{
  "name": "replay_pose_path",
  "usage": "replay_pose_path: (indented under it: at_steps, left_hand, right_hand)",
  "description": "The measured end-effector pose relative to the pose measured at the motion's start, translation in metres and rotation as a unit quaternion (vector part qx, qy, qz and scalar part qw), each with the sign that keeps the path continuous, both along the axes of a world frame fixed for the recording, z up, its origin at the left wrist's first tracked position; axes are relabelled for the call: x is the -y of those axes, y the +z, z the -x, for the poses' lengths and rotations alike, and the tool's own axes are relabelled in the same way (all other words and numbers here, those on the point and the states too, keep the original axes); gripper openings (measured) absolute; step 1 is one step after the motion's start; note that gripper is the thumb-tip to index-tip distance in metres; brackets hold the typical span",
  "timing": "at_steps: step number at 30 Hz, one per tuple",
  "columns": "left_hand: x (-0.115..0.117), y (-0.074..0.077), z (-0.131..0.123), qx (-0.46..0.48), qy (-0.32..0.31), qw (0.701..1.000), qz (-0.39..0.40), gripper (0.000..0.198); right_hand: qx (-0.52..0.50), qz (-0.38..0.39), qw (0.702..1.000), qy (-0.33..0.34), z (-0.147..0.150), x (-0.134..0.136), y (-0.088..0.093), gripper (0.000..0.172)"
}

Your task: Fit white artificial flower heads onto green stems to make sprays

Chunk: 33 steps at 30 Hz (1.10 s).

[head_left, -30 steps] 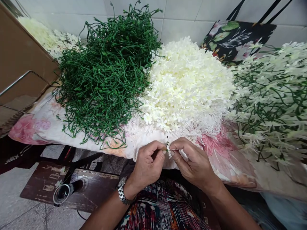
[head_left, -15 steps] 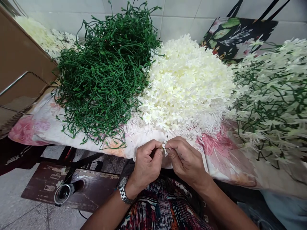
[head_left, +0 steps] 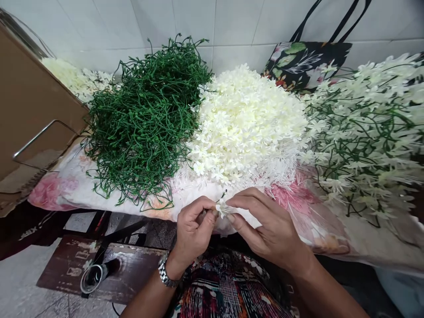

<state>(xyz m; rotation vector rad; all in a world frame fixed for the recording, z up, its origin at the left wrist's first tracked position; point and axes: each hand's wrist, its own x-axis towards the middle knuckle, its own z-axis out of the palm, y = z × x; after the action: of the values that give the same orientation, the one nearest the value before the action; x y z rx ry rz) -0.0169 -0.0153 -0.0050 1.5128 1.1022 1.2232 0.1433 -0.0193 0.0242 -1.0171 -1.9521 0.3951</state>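
Note:
Between my hands is a small white artificial flower [head_left: 221, 208], with a dark green stem tip showing just above it. My left hand [head_left: 196, 227] is closed, its thumb and forefinger pinching the flower at its left edge. At the right edge of the petals, my right hand [head_left: 265, 225] has its thumb and forefinger a little apart, the tips close to or touching the flower. Beyond my hands lie a heap of white flower heads [head_left: 245, 128] and, left of it, a tangled heap of green plastic stems [head_left: 142, 119].
Flowers on green stems [head_left: 367, 145] are piled at right. A cardboard box [head_left: 36, 88] stands at left with a metal wire handle [head_left: 36, 137]. A floral cloth [head_left: 62, 190] covers the table. A dark floral bag [head_left: 304, 64] leans by the wall; a cup [head_left: 91, 277] sits on a brown bench [head_left: 132, 265].
My right thumb and forefinger have moved apart from their pinch, and the white flower now shows spread open between my hands. The whole view has shifted slightly.

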Motion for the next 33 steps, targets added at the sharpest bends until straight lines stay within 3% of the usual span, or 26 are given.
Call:
replay_pose_path:
  at_steps: [6,12,24,27,31,33]
  left_hand:
    - [0.001,0.005,-0.004,-0.086,0.022,0.981,-0.173,0.014]
    - [0.0,-0.006,-0.006,-0.102,0.023,0.967,-0.233,0.016]
    - [-0.004,-0.01,-0.008,-0.08,0.03,0.982,-0.166,0.014]
    - [-0.004,-0.009,-0.003,-0.011,0.013,0.994,-0.104,0.012]
    - [0.001,-0.01,0.002,0.145,0.007,0.989,0.015,0.008]
    - [0.005,-0.008,0.001,0.207,-0.015,0.977,0.051,0.011]
  right_hand:
    - [-0.027,0.048,0.998,0.002,0.004,0.001,-0.004,0.009]
    - [-0.033,0.092,0.995,-0.01,0.004,0.0,-0.006,0.009]
    - [0.004,0.022,1.0,-0.018,0.014,-0.005,-0.018,0.012]
    - [-0.001,0.034,0.999,-0.004,0.006,-0.003,-0.012,0.007]
    - [-0.014,0.055,0.993,-0.103,-0.007,-0.003,-0.007,0.015]
    - [-0.029,0.089,0.989,-0.11,-0.007,-0.004,-0.008,0.019]
